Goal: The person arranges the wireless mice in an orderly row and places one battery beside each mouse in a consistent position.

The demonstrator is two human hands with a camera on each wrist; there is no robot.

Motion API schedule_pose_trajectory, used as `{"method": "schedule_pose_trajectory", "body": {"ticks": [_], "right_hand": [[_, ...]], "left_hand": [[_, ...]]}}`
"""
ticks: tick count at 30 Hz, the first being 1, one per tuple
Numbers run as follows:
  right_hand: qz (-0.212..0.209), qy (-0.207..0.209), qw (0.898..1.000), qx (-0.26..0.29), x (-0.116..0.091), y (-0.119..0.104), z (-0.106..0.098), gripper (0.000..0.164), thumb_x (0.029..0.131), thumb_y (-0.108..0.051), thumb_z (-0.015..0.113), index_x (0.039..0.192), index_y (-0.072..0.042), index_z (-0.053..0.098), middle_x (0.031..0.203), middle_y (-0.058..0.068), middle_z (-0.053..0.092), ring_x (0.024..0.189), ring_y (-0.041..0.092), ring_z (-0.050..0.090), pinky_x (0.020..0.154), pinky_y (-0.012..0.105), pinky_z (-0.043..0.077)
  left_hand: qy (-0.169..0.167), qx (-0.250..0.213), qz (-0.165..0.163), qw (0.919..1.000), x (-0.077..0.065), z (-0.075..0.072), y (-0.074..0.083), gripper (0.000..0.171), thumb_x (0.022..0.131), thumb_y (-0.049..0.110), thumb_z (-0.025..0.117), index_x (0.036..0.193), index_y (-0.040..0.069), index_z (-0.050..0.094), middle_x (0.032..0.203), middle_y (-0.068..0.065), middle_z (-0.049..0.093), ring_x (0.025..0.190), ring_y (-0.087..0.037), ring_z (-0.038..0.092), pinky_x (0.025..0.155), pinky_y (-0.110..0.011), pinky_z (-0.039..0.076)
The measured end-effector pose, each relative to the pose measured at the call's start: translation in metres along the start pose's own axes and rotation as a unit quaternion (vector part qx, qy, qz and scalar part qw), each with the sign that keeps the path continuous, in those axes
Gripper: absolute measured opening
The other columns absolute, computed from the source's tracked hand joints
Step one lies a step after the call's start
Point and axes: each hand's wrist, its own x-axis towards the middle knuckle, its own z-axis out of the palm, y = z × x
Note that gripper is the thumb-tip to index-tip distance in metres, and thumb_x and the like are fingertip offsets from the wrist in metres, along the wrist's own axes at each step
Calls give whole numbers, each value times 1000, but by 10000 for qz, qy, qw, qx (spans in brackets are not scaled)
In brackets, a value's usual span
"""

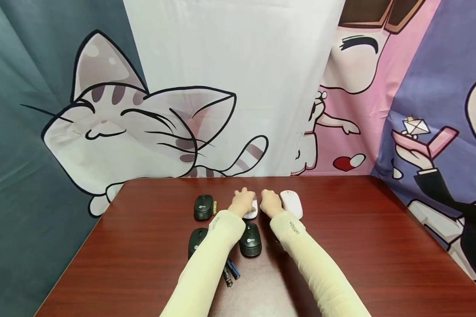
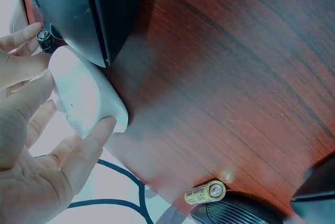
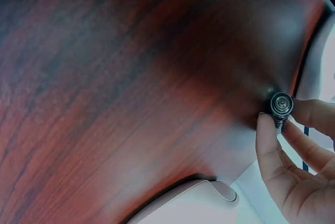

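Note:
My left hand (image 1: 242,202) holds a white computer mouse (image 2: 86,90), its fingers spread along both sides of the shell. In the head view that hand partly covers the mouse (image 1: 252,211). Just to the right, my right hand (image 1: 271,203) pinches a small dark battery (image 3: 281,105) between thumb and fingertips, one round end facing the right wrist camera. The same battery (image 2: 45,39) appears close beside the white mouse in the left wrist view. A second white mouse (image 1: 291,203) lies right of my right hand. Nearer to me sits a black mouse (image 1: 250,240).
Left of my hands, another black mouse (image 1: 203,207) has a gold battery (image 1: 215,208) beside it. A third black mouse (image 1: 196,240) is partly behind my left sleeve. Blue (image 1: 233,269) and black (image 1: 227,277) cylinders lie by that forearm. A printed curtain (image 1: 238,66) hangs behind the table (image 1: 365,246).

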Motion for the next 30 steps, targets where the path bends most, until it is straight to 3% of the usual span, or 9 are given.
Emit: {"method": "schedule_pose_trajectory", "body": {"ticks": [5, 12, 18, 23, 30], "right_hand": [[-153, 30, 9999, 29, -1, 1, -3, 9, 69, -4, 65, 74, -2, 58, 77, 14, 64, 75, 32, 61, 66, 40, 47], [-166, -287, 9990, 296, -3, 5, -13, 18, 70, -5, 64, 87, -2, 61, 78, 11, 63, 68, 25, 58, 64, 35, 46], [-427, -473, 9971, 424, -8, 5, -30, 27, 71, -9, 66, 95, 2, 59, 83, 13, 61, 74, 25, 56, 69, 37, 45], [-407, -553, 9934, 922, -17, 9, -46, 27, 72, -4, 60, 97, 5, 57, 90, 16, 61, 78, 23, 55, 69, 35, 44], [-886, -407, 9942, 449, -23, 18, -56, 24, 70, -6, 63, 92, 2, 59, 93, 16, 62, 82, 27, 57, 75, 38, 45]], "left_hand": [[-30, 23, -8, 10000, 2, -1, 0, 34, 76, 21, 68, 109, 13, 61, 114, -13, 47, 99, -31, 43, 74, -37, 45], [-87, 0, 67, 9999, 1, -1, 0, 35, 77, 21, 67, 110, 13, 60, 115, -14, 47, 99, -31, 42, 73, -37, 45], [-94, 67, -17, 9999, 4, 0, -1, 33, 76, 21, 68, 107, 13, 61, 112, -13, 48, 97, -31, 43, 72, -36, 45], [-112, 95, 10, 9999, 5, 1, 0, 33, 76, 20, 68, 108, 12, 60, 111, -14, 49, 98, -31, 44, 73, -37, 45], [56, 651, 40, 9979, 2, 1, 3, 25, 76, 21, 64, 101, 16, 61, 104, -10, 55, 94, -28, 51, 72, -39, 45]]}}
